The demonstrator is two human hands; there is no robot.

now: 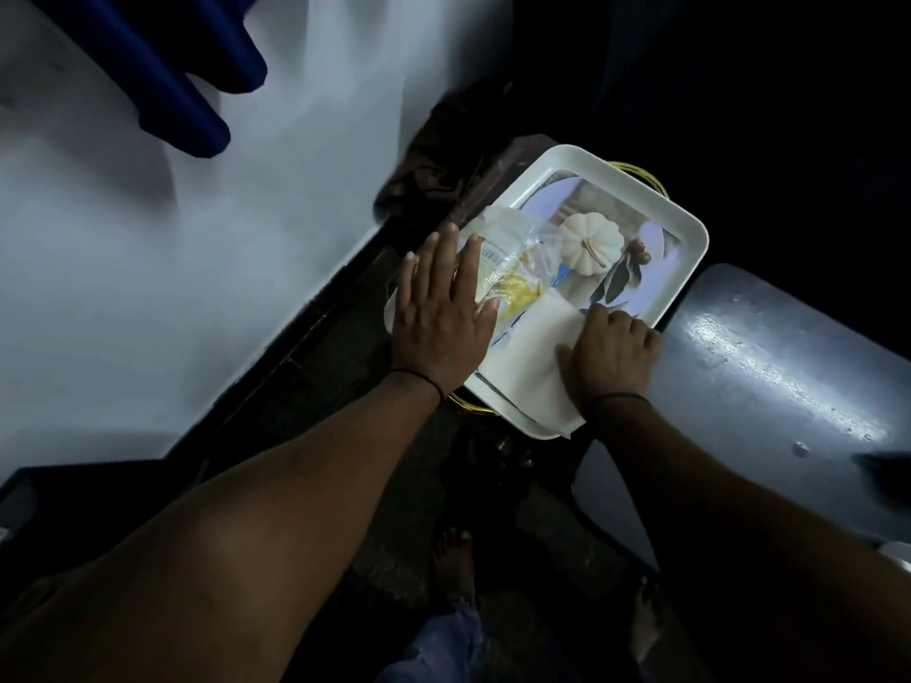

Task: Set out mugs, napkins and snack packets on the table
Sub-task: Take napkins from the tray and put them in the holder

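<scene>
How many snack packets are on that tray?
1. The clear snack packet lies at the left end of the white tray, under the left hand's fingers. Others might be hidden beneath the hands or napkin.
</scene>
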